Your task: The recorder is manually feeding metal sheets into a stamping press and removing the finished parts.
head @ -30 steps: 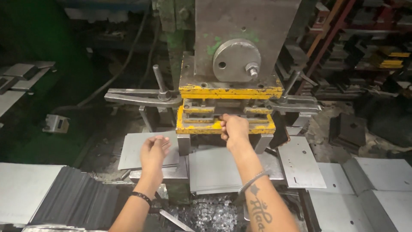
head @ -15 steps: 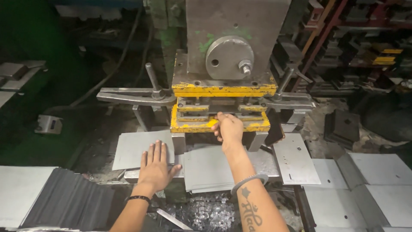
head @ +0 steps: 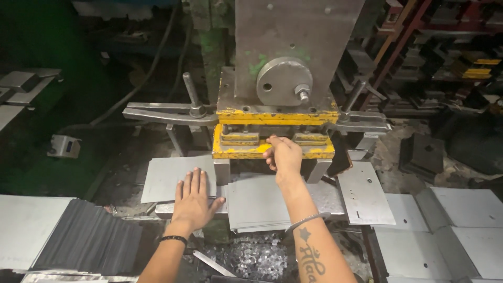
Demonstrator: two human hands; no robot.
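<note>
One view only, from a camera worn on the person's head, set above and just behind the forearms. It looks forward and steeply down at the press machine (head: 283, 99), which stands upright in the middle of the frame, close enough that its grey body runs off the top edge. Below the press, both arms enter from the bottom edge. Left of the press lies a dark stack of sheets (head: 86, 241); right of it, flat metal plates (head: 450, 225); behind it to the right, storage racks (head: 450, 47) recede into shadow.
</note>
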